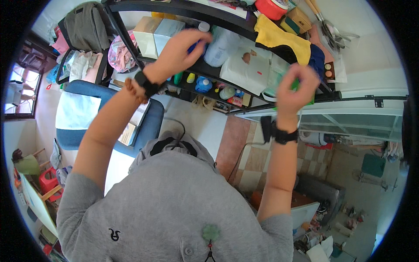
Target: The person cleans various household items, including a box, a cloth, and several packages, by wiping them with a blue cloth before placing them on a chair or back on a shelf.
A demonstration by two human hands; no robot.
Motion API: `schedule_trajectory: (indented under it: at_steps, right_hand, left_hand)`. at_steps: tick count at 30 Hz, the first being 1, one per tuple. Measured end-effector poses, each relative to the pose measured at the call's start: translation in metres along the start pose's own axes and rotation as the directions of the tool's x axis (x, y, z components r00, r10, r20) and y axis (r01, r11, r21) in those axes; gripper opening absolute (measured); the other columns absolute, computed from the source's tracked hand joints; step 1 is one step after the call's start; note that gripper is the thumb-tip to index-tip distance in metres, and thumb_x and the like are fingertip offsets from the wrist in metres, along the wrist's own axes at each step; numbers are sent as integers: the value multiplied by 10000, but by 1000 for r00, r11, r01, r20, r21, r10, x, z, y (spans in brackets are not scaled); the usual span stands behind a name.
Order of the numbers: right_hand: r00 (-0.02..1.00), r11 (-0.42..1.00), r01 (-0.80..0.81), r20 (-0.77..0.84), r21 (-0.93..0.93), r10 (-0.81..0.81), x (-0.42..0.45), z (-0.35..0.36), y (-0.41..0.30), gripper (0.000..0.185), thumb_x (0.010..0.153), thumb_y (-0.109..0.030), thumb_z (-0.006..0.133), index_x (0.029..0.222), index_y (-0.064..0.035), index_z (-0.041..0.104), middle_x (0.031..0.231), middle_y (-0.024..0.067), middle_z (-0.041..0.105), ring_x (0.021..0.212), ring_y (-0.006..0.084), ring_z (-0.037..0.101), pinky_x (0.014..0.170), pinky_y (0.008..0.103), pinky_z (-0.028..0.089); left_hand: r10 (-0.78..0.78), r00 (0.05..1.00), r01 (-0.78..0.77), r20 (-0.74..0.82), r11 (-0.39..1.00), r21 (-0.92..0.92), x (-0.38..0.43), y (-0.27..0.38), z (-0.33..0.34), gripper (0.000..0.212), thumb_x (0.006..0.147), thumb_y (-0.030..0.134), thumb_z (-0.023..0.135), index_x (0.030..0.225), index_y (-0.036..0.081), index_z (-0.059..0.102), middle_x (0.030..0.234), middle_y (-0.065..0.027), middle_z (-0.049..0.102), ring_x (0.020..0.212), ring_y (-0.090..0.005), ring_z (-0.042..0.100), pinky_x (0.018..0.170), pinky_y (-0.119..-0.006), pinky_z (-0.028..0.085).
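My left hand [187,49] is raised in front of a black metal shelf rack [196,70], its thumb apart from the curled fingers and nothing visible in its grasp. A blue item shows through that gap. Close by stand a light blue box [166,32] and a translucent plastic bottle or bag [220,49]. On the right, my right hand [297,86] is blurred, fingers bent towards the thumb; whether it grips anything is unclear. Something green shows behind it. A white packet [247,67] lies on the shelf between the hands, and a yellow cloth [281,37] hangs above.
A blue padded chair [77,113] with a white cloth stands left of me. Small bottles, including a blue one [203,84], fill the lower shelf. Metal kitchen utensils [329,34] are at upper right. A dark cable [240,157] crosses the floor. Glass panels [353,121] stand at right.
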State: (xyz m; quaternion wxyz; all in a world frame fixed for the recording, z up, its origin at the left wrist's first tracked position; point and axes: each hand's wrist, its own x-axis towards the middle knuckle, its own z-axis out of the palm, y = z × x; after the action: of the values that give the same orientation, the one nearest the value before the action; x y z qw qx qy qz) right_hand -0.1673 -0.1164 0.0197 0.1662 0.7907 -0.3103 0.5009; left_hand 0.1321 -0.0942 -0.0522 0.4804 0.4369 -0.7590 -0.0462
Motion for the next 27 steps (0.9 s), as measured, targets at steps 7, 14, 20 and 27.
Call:
schedule_trajectory:
  at_steps: [7,14,20,27]
  right_hand:
    - [755,881,-467,551,74,354,-85,130,34,448,680,-156,788,1037,15,579,928,110,622,879,274,613,772,353,488]
    - [334,402,-912,725,86,602,-26,212,27,633,623,-209,872,1142,16,588,1113,117,627,986,224,597,900,321,453]
    - [644,571,-760,479,311,597,-40,242,31,605,631,-250,847,1113,15,596,1107,132,636,996,253,605,915,319,438]
    - [712,722,-682,323,112,623,-57,220,34,513,686,-271,785,1105,-34,608,1123,153,647,1041,346,607,894,382,458]
  left_hand:
    - [-324,903,360,281,929,-88,-71,-45,47,476,836,82,600,1292,29,474,1250,-194,542,1130,-334,545,964,-370,433]
    - [-273,922,317,275,939,-131,-49,-62,68,553,803,95,618,1324,28,446,1287,-201,522,1195,-351,502,1023,-380,386]
    - [-416,849,481,325,864,-150,-66,-70,52,529,823,92,607,1322,24,444,1288,-172,535,1179,-298,525,1007,-370,405]
    - [-424,829,512,365,838,-190,-64,-71,49,546,834,69,606,1341,17,409,1291,-167,533,1192,-280,519,1007,-373,412]
